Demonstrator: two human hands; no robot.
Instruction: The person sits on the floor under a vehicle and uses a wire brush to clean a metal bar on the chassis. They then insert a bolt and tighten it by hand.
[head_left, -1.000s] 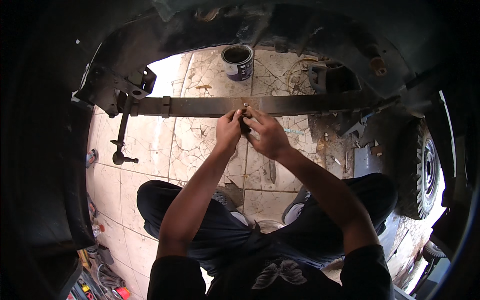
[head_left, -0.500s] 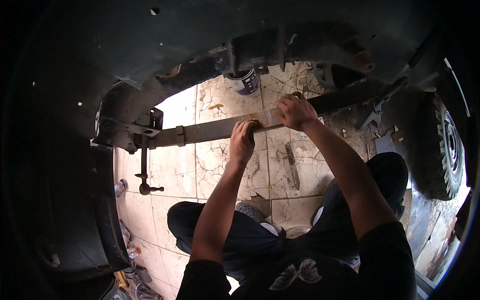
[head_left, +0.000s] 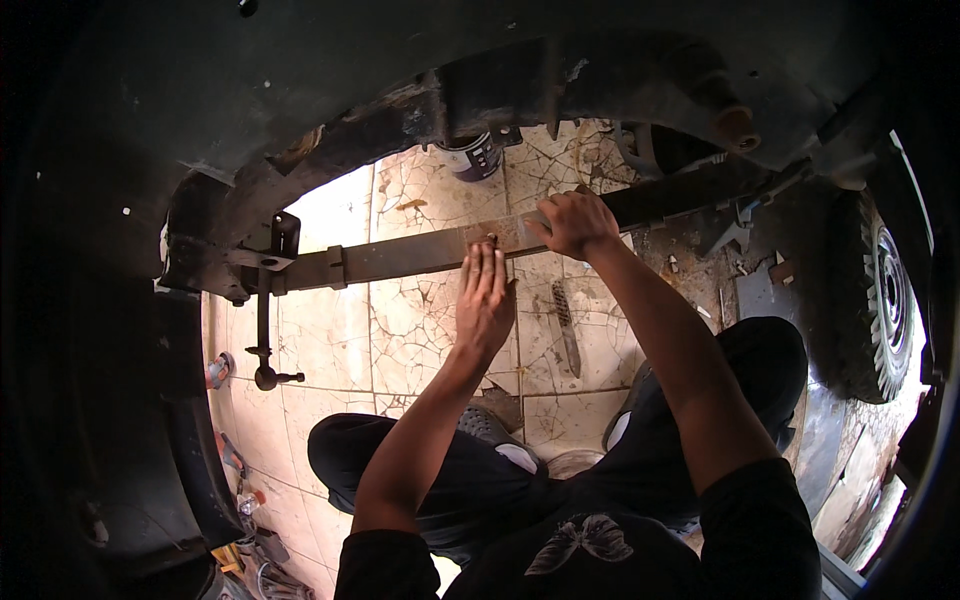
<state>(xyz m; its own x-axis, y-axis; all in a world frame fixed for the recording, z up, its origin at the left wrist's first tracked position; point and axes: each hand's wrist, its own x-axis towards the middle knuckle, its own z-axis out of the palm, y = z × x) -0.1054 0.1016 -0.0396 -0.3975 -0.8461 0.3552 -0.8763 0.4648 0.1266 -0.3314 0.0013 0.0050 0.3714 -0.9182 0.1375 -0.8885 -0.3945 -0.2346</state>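
A long flat steel leaf spring (head_left: pixel 405 257) runs across under the dark vehicle body, with a metal clip (head_left: pixel 337 267) around it on the left. My left hand (head_left: pixel 486 305) rests its outstretched fingertips on the spring's near edge, beside a small bolt or stud (head_left: pixel 490 239). Farther right, my right hand (head_left: pixel 580 225) curls over the bar with bent fingers. Next to its thumb a pale grey patch (head_left: pixel 530 230) lies on the metal; whether it is a loose piece under the fingers, I cannot make out. The palm side is hidden.
A file-like tool (head_left: pixel 566 330) lies on the cracked tile floor (head_left: pixel 420 340). Beyond the spring stands a paint can (head_left: pixel 472 160). A link rod (head_left: pixel 264 335) hangs at left. A wheel (head_left: pixel 885 300) stands at right, and the frame (head_left: pixel 480 95) arches overhead.
My left hand has gone from curled around the spring's edge to fingers stretched out, uncovering the bolt or stud. My right hand stays over the bar. The whole view has shifted slightly.
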